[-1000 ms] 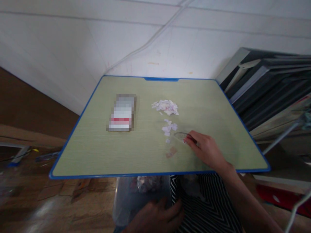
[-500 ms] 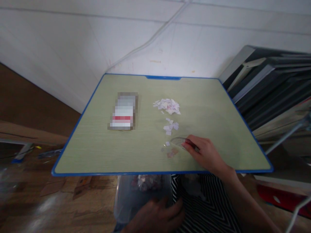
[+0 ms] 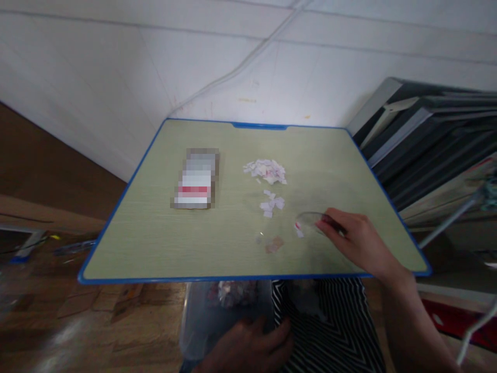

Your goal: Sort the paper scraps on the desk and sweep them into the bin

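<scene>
My right hand (image 3: 351, 235) is closed on a clear, round-edged lens-like thing (image 3: 310, 215) with a dark reddish grip, just above the right front of the board. At its left edge is a small white paper scrap (image 3: 298, 232) with a red mark; whether they touch I cannot tell. A few loose white scraps (image 3: 272, 203) lie to the left, with a larger heap of torn paper (image 3: 267, 171) behind them. Closer to the front lies a brownish, see-through scrap (image 3: 274, 244). My left hand (image 3: 254, 342) rests below the board edge, dim, its fingers loosely bent and apart.
The pale green board (image 3: 128, 233) has a blue rim. A pixelated white and red item (image 3: 196, 178) lies at its left. Under the front edge stands a clear plastic bin (image 3: 190, 331) with scraps inside. Dark flat panels (image 3: 435, 134) lean at the right.
My right hand has moved to the right with the lens-like thing. The white scrap near the brownish one is gone from that spot; a red-marked scrap now shows farther right.
</scene>
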`<state>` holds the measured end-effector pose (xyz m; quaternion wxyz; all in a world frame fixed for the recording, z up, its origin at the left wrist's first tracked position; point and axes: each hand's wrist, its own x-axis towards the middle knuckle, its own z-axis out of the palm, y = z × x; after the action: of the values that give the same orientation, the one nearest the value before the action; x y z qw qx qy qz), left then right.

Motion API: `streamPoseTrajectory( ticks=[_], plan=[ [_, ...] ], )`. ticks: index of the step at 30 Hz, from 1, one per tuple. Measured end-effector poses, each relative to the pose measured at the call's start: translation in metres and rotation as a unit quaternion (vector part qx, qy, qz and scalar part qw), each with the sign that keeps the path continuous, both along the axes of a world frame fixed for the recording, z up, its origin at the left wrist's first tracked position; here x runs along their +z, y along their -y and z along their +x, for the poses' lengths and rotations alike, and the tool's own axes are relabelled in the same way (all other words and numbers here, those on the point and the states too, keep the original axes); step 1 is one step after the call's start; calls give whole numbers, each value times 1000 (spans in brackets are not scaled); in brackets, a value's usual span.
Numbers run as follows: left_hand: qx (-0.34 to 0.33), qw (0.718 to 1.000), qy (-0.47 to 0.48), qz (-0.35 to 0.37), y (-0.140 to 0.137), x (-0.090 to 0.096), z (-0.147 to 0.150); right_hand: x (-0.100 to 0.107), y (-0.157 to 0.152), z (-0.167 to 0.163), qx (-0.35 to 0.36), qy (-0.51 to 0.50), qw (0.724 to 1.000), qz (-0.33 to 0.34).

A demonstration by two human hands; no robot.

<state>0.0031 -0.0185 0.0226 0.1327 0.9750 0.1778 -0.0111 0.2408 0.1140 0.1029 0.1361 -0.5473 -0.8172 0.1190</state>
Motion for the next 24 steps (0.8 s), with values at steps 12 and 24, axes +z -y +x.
streamPoseTrajectory(
  ticks=[12, 24],
  plan=[
    [5, 1000, 1, -23, -2, 4, -1, -13, -33, -15, 10, -43, 999, -1],
    [6, 1000, 7, -15, -1, 0, -1, -11, -25, -14, 44, -56, 996, -51]
  ],
)
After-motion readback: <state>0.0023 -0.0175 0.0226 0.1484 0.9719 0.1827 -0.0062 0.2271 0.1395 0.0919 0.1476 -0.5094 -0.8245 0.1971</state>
